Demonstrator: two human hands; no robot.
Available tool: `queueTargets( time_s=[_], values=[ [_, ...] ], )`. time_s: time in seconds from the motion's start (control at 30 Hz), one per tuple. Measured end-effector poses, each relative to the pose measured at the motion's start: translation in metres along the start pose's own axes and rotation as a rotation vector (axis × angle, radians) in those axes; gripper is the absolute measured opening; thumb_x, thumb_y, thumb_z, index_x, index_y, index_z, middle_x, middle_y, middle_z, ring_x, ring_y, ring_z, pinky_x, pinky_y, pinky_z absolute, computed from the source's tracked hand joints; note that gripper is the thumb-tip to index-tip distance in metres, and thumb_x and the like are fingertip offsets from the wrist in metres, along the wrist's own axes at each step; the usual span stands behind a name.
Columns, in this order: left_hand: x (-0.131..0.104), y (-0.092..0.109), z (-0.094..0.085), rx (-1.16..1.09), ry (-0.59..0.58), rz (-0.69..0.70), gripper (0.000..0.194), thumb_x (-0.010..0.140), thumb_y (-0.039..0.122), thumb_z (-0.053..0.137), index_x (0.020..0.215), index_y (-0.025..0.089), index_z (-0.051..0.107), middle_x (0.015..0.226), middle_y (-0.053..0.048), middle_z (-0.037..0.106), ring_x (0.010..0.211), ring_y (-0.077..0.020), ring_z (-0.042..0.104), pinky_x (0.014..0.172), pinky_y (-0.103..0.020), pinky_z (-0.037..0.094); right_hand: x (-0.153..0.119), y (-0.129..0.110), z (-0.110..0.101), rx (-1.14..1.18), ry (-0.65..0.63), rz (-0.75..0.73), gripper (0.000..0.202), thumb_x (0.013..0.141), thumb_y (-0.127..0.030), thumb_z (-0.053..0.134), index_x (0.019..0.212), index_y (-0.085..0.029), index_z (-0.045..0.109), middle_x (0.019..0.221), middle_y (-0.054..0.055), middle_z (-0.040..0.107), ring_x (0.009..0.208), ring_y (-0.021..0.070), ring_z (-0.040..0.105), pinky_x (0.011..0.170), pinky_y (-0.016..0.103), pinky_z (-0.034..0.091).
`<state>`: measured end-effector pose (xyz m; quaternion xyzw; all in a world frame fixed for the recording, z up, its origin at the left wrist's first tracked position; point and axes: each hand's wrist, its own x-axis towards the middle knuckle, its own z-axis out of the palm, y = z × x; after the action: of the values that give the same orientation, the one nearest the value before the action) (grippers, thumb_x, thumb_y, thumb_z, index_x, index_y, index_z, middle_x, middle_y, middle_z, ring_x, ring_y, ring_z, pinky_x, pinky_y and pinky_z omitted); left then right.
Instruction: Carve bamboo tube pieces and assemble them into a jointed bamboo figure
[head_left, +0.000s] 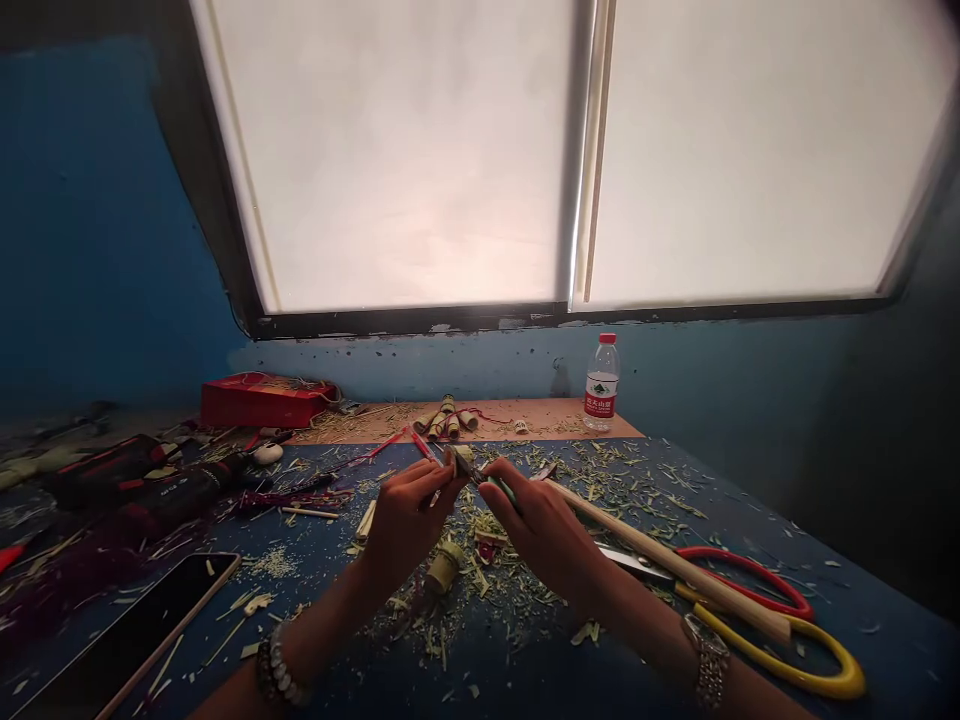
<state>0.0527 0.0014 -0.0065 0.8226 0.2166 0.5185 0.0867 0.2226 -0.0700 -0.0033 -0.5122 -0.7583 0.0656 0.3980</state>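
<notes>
Near the middle of the blue table, my left hand (412, 505) has its fingers closed round a small pale green piece (463, 457), which looks like bamboo. My right hand (536, 515) is wrapped round a tool with a green handle (502, 489); its dark metal end meets the piece between both hands. A short bamboo section (444, 568) lies below my left hand. Green shavings (517, 595) are scattered beneath and around both hands.
Scissors (806, 655) and a wooden stick (675, 560) lie right. A phone (142, 630) and dark power tools (180, 490) are left. Behind are a red box (262, 400), bamboo pieces (448, 418) with red cord and a water bottle (601, 385).
</notes>
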Motion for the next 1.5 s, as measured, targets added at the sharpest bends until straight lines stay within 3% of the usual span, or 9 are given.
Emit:
queueTargets(
  time_s=[0.1,0.27,0.4,0.53,0.67,0.87,1.03,1.17,1.5],
  values=[
    [-0.001,0.003,-0.001,0.0,0.017,0.062,0.028,0.095,0.022,0.061,0.068,0.017,0.063,0.058,0.001,0.057,0.057,-0.0123,0.047,0.057,-0.025,0.037,0.002,0.008,-0.002,0.0,-0.003,0.021,0.038,0.105,-0.05,0.029,0.104,-0.021,0.054,0.056,-0.006,0.048,0.047,0.0159,0.046,0.052,0.025,0.026],
    [0.002,0.008,-0.007,-0.099,0.089,0.061,0.036,0.095,0.016,0.059,0.059,0.017,0.054,0.057,0.002,0.053,0.053,-0.0099,0.048,0.054,-0.022,0.039,0.009,0.039,-0.023,-0.064,0.095,0.28,0.038,0.104,-0.052,0.031,0.097,-0.022,0.054,0.056,-0.002,0.052,0.051,0.02,0.053,0.052,0.026,0.026],
    [0.004,0.004,-0.007,-0.099,0.088,0.048,0.034,0.095,0.017,0.061,0.061,0.016,0.057,0.059,0.002,0.055,0.053,-0.0096,0.05,0.053,-0.021,0.04,0.008,0.035,-0.029,0.024,0.162,0.21,0.043,0.103,-0.058,0.028,0.098,-0.023,0.053,0.059,-0.003,0.052,0.054,0.019,0.054,0.054,0.026,0.029],
    [0.005,0.001,-0.004,-0.007,0.075,0.117,0.024,0.095,0.021,0.062,0.072,0.016,0.066,0.06,0.001,0.058,0.056,-0.0109,0.05,0.054,-0.022,0.041,0.001,0.008,-0.014,0.101,0.052,0.039,0.04,0.104,-0.055,0.029,0.098,-0.023,0.051,0.056,-0.007,0.042,0.048,0.015,0.044,0.053,0.025,0.025],
    [0.004,0.002,-0.004,0.088,0.123,0.255,0.015,0.094,0.019,0.064,0.08,0.017,0.069,0.061,0.002,0.058,0.059,-0.0115,0.045,0.057,-0.023,0.041,-0.003,-0.001,-0.006,0.07,0.011,0.001,0.038,0.104,-0.053,0.029,0.099,-0.023,0.051,0.056,-0.007,0.043,0.048,0.0149,0.042,0.053,0.026,0.024],
    [0.003,0.008,-0.008,0.027,0.159,0.348,0.019,0.093,0.015,0.064,0.074,0.018,0.065,0.059,0.002,0.058,0.06,-0.0125,0.043,0.057,-0.024,0.041,0.004,0.029,-0.013,-0.012,0.008,0.243,0.042,0.1,-0.059,0.031,0.091,-0.024,0.052,0.058,-0.003,0.05,0.056,0.0196,0.051,0.056,0.027,0.027],
    [0.006,-0.001,-0.008,0.055,0.116,0.315,0.016,0.093,0.016,0.064,0.078,0.018,0.067,0.061,0.002,0.06,0.058,-0.0118,0.048,0.059,-0.025,0.043,0.007,0.033,-0.023,0.18,0.103,0.254,0.049,0.098,-0.067,0.033,0.095,-0.024,0.055,0.06,-0.005,0.042,0.055,0.0163,0.043,0.054,0.026,0.027],
    [0.005,-0.015,-0.005,0.097,-0.009,0.262,0.008,0.095,0.022,0.063,0.093,0.018,0.069,0.069,0.001,0.064,0.06,-0.0127,0.051,0.059,-0.025,0.043,0.001,0.02,-0.02,0.337,0.056,0.161,0.042,0.095,-0.064,0.047,0.102,-0.023,0.055,0.063,-0.006,0.044,0.052,0.0129,0.041,0.049,0.024,0.03],
    [0.011,-0.049,-0.016,0.248,-0.06,0.06,0.025,0.092,0.043,0.065,0.093,0.019,0.057,0.089,-0.002,0.061,0.068,-0.014,0.057,0.061,-0.026,0.043,-0.002,0.049,-0.019,-0.127,0.285,0.007,0.027,0.095,-0.048,0.052,0.099,-0.022,0.058,0.067,0.0,0.063,0.056,0.017,0.06,0.053,0.025,0.036]
  ],
)
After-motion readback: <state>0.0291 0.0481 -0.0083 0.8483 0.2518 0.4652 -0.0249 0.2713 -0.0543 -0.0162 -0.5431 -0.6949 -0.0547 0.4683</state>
